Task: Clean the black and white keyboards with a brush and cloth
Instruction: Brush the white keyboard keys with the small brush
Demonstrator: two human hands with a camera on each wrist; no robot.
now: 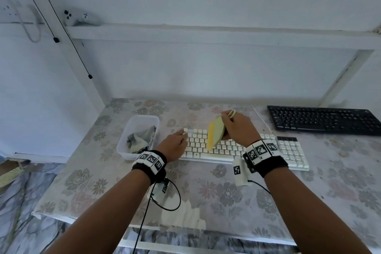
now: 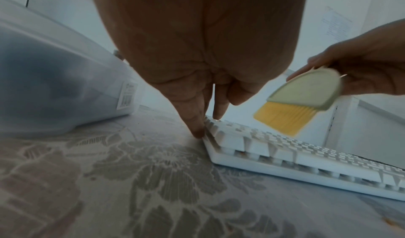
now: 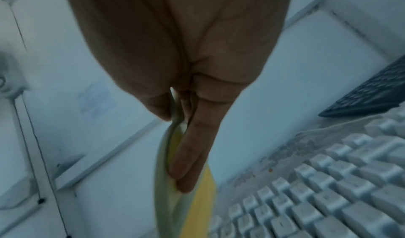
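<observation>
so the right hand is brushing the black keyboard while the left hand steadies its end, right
Not quite: the head view shows the right hand holding the brush over the white keyboard, whose end the left hand steadies. The black keyboard lies untouched beside it.

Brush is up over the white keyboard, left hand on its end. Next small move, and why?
Probably lower the brush so its yellow bristles meet the keys: the right hand holds it just above the white keyboard, and the left hand braces the left end.
</observation>
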